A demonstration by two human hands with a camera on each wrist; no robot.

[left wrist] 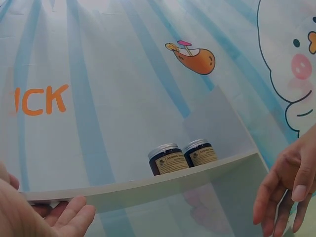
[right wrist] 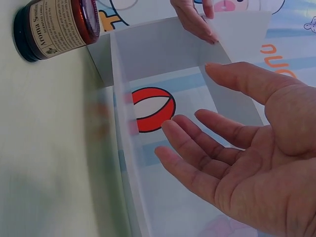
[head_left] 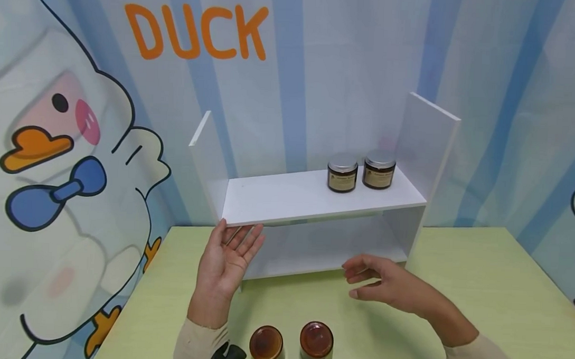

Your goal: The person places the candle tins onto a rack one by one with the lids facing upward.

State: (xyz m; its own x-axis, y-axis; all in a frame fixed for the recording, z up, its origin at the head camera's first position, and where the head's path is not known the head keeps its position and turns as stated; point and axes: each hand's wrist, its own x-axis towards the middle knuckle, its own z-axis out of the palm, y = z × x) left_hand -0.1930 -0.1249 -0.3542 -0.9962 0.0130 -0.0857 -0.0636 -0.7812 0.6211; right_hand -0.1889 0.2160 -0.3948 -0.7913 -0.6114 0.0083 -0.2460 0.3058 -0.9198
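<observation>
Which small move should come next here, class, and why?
Probably lower the right hand towards the nearer jar on the table. That hand looks empty, while the left hand is at the front edge of the upper shelf, where two other jars stand with bare space beside them.

Shelf unit (head_left: 313,249) on table (head_left: 459,286), backdrop (head_left: 348,86) behind. Upper board (head_left: 272,197), right half: left rear jar (head_left: 342,180) just beside right rear jar (head_left: 378,176). Table, before unit: left front jar (head_left: 267,348), right front jar (head_left: 316,345), side by side.
</observation>
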